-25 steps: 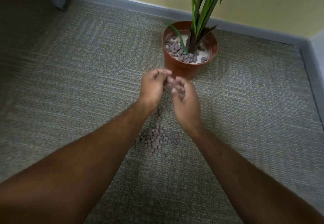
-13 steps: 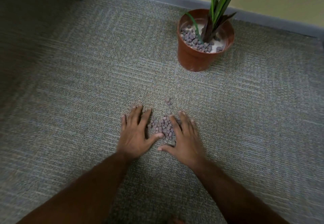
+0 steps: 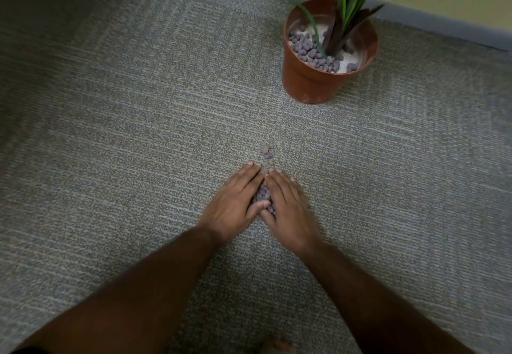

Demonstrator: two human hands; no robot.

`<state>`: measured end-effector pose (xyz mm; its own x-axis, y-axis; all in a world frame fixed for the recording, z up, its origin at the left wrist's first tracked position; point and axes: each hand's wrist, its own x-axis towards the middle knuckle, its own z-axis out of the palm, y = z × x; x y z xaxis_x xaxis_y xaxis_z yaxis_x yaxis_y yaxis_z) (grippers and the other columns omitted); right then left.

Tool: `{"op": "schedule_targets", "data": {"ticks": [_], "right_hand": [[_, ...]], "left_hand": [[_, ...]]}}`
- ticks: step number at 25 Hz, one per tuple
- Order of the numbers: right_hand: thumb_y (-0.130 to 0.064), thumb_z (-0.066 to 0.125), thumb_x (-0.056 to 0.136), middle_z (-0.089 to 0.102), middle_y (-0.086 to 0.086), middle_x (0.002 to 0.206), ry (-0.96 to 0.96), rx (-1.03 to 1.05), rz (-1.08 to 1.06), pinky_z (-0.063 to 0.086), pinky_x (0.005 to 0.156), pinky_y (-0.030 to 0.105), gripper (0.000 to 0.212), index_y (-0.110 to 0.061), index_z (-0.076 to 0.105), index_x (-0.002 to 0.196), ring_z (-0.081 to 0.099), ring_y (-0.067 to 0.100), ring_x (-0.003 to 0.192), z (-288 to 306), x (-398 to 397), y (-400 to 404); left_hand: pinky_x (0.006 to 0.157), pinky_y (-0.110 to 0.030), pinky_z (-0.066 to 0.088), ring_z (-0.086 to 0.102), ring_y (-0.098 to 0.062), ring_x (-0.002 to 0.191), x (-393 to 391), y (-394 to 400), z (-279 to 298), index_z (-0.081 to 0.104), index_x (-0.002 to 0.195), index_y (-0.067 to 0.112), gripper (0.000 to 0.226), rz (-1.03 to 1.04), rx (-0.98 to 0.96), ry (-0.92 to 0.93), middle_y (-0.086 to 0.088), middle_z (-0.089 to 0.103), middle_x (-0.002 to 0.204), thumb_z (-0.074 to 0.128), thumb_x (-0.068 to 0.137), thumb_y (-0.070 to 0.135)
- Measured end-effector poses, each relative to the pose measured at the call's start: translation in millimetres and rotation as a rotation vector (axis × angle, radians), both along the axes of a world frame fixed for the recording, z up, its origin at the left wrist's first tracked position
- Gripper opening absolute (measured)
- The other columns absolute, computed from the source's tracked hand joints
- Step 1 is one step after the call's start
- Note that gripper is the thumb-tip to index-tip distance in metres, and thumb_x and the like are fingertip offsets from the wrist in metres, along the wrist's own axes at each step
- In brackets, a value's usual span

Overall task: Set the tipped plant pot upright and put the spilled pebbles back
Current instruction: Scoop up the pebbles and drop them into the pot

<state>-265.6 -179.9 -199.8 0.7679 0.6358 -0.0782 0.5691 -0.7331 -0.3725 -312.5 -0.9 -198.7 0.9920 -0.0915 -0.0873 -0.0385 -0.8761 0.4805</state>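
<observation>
Drawn together since half a second ago: left hand (image 3: 235,201) and right hand (image 3: 288,209), flat, fingers straight, walling the spilled pebbles (image 3: 263,195) at lower centre. Better to cup under, lift level toward upright plant pot (image 3: 318,82), upper right; strays (image 3: 266,152) just beyond fingertips.

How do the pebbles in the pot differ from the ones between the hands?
The grey-brown pebbles in the terracotta plastic pot lie on pale filler around the plant's stem; the grey-brown pebbles on the grey carpet sit heaped between left hand and right hand, with strays beyond the fingertips. Both look alike.
</observation>
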Motion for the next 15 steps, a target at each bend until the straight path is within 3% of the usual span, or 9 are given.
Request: {"op": "schedule_targets", "data": {"ticks": [6,11,15], "right_hand": [[-0.048,0.039,0.105,0.046,0.008,0.149,-0.023,0.092,-0.056,0.032,0.120,0.039,0.055,-0.008,0.049,0.140,0.035,0.024,0.143,-3,5,4],[-0.035,0.040,0.107,0.055,0.009,0.129,-0.166,0.085,-0.012,0.044,0.105,0.043,0.036,-0.009,0.055,0.127,0.050,0.027,0.121,-8,9,4],[-0.028,0.043,0.107,0.056,0.010,0.117,-0.224,0.068,0.047,0.046,0.093,0.045,0.026,-0.009,0.057,0.118,0.052,0.028,0.105,-12,21,8]], "left_hand": [[0.125,-0.044,0.025,0.022,-0.023,0.155,-2,9,-11,0.036,0.156,0.008,0.088,-0.136,0.084,-0.097,-0.010,0.036,0.162,0.039,0.097,0.072],[0.115,-0.039,0.038,0.042,-0.025,0.135,11,15,-10,0.053,0.143,0.008,0.067,-0.146,0.096,-0.211,-0.009,0.054,0.141,0.049,0.099,0.058],[0.106,-0.040,0.043,0.045,-0.026,0.124,13,15,-10,0.058,0.134,0.010,0.053,-0.117,0.121,-0.250,-0.008,0.057,0.130,0.049,0.102,0.050]]}}
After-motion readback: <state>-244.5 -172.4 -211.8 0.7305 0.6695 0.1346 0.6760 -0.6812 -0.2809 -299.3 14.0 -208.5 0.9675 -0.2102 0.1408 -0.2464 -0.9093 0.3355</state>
